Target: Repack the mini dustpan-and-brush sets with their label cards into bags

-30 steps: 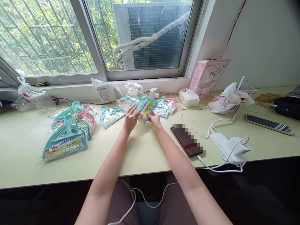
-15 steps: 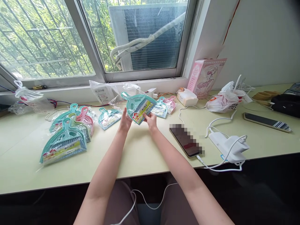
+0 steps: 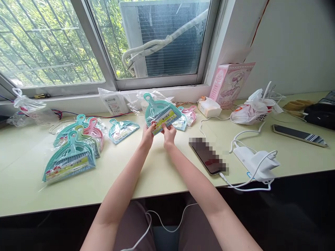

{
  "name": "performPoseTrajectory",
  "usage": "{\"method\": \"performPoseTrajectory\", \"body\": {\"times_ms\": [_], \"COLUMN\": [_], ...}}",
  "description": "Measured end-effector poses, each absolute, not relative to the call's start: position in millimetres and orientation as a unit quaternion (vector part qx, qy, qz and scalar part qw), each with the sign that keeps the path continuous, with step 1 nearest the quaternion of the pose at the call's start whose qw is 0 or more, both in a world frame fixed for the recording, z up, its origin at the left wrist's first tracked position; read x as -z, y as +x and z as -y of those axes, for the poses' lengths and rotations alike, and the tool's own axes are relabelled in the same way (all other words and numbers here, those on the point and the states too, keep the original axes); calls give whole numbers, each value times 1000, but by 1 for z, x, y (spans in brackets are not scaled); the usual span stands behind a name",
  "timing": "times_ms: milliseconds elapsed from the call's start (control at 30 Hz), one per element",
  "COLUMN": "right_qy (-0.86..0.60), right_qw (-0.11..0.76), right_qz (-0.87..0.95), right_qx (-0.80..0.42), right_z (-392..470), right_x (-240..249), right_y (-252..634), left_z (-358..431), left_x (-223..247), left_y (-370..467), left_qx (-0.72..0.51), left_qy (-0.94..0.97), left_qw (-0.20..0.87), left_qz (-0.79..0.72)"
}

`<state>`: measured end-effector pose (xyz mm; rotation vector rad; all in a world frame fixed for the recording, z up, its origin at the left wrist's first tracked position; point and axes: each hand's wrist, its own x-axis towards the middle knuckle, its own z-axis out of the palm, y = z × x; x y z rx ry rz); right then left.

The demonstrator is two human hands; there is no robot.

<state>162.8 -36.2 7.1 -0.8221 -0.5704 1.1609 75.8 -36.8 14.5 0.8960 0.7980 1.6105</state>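
Both my left hand (image 3: 148, 136) and my right hand (image 3: 169, 134) grip the lower edge of a teal dustpan and brush set (image 3: 160, 109), raised above the table with its handle pointing up and left. A yellow printed label crosses its blue bristles. To the left lies a pile of wrapped sets, with a teal set (image 3: 70, 157) in front and a pink one (image 3: 94, 130) behind. Another teal set (image 3: 123, 130) lies just left of my hands. Beyond my right hand, a teal set (image 3: 181, 122) is partly covered by the held one, beside a pink set (image 3: 191, 115).
On the pale table (image 3: 162, 174) to the right are a phone (image 3: 206, 157) on a cable, a white power strip (image 3: 253, 160) and a second phone (image 3: 298, 135). A tissue pack (image 3: 209, 107), a pink box (image 3: 232, 83) and a white plastic bag (image 3: 248, 109) stand behind.
The held dustpan set has shifted slightly right and its handle has turned more upright. My left hand has moved right and closed on its lower edge.
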Motion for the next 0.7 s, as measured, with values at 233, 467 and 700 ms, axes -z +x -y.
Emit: {"method": "performPoseTrajectory", "body": {"times_ms": [233, 467, 700], "right_qy": [-357, -339, -329], "right_qw": [687, 682, 704], "right_qz": [287, 241, 190], "right_qx": [-564, -601, -600], "right_z": [43, 40, 34], "right_x": [-15, -23, -21], "right_y": [160, 177, 184], "left_z": [32, 35, 35], "left_x": [-12, -17, -10], "left_y": [71, 66, 77], "left_qx": [-715, -700, -664], "left_qy": [327, 458, 502], "left_qw": [493, 434, 420], "left_qz": [-373, -336, -361]}}
